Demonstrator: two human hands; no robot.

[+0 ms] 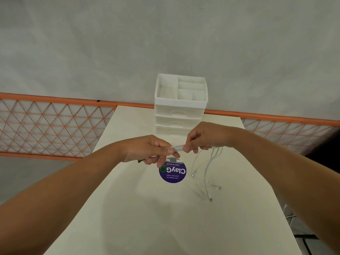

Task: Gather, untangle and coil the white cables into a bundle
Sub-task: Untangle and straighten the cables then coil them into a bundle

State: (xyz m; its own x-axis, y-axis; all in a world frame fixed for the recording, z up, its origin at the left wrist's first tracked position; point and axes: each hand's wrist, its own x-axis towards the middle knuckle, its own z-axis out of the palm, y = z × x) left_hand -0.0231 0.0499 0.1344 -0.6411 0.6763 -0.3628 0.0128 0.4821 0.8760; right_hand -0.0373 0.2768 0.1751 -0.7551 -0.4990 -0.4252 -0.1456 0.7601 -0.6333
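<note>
- The left hand (147,149) and the right hand (204,138) met above the pale cream table (147,208), the fingers of each curled and pinching a gathered length of the thin white cables (177,148).
- That short stretch ran taut between the two sets of fingers, thumb and forefinger clamped on it at either end.
- From under the right hand's fingers several loose strands hung down and trailed onto the table, their small plug ends lying apart on the surface below and to the right of those fingers.
- A small dark and brass-coloured piece stuck out beneath the left hand's fingers; what it was could not be told.
- Just below the left hand's fingers stood a round purple sign with white "ClayGo" lettering (173,172), held in a small metal clip.
- Beyond both sets of fingers, at the table's far edge, stood a white plastic drawer organiser with open top compartments (181,100).
- Behind it ran an orange-framed lattice railing (55,126).
</note>
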